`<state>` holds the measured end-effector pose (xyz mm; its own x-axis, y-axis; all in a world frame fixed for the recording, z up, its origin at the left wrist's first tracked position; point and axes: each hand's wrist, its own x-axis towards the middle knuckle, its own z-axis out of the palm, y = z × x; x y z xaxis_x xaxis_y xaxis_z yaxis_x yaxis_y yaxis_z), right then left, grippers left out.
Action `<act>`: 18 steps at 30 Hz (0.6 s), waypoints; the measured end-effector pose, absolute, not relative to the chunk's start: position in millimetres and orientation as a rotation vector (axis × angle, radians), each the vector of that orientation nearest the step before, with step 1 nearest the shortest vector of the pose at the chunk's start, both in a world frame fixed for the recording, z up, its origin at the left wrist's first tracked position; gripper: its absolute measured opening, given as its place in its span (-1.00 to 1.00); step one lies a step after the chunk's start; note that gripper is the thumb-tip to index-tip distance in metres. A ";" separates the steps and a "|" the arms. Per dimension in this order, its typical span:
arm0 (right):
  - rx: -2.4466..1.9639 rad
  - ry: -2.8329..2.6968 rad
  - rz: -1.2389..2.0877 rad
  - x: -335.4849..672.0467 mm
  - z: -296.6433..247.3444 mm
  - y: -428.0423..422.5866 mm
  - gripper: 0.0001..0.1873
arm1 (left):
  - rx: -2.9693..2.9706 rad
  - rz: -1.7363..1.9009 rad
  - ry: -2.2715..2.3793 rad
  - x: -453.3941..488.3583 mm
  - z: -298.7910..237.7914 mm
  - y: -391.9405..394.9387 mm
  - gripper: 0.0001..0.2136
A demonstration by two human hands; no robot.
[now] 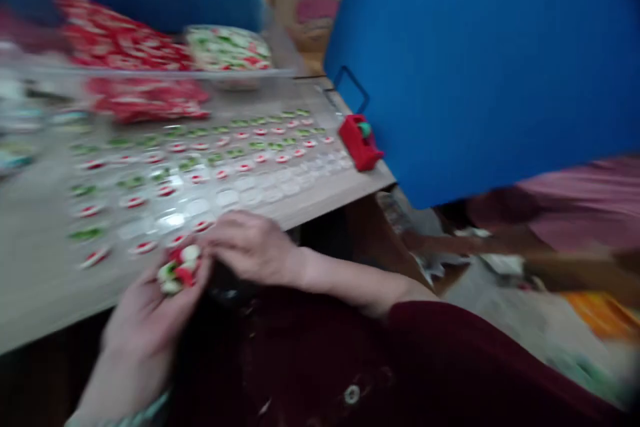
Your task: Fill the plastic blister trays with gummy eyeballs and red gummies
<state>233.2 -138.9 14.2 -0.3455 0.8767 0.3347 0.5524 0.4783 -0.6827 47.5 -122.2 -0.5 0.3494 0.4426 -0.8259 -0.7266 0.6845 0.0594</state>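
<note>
My left hand (155,307) is cupped palm up at the table's front edge, holding several small red, white and green pieces (180,268). Right beside it is my right hand (250,243), its fingers bent together close to the left fingertips; whatever they may pinch is hidden and blurred. Beyond both hands, rows of clear round plastic cups (197,205) lie on the table. Many cups hold a red-and-white or green piece, such as the red-and-white piece (144,247) near my left hand.
A clear plastic bin (200,73) at the back holds a red patterned bag (125,33) and a bowl of green, white and red pieces (227,48). A red tape dispenser (359,142) stands at the table's right end, by a large blue panel (480,67).
</note>
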 end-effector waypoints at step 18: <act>-1.034 -2.244 0.603 170.2 9.9 -128.0 -0.82 | -0.458 1.165 0.778 42.2 18.0 -116.8 -0.73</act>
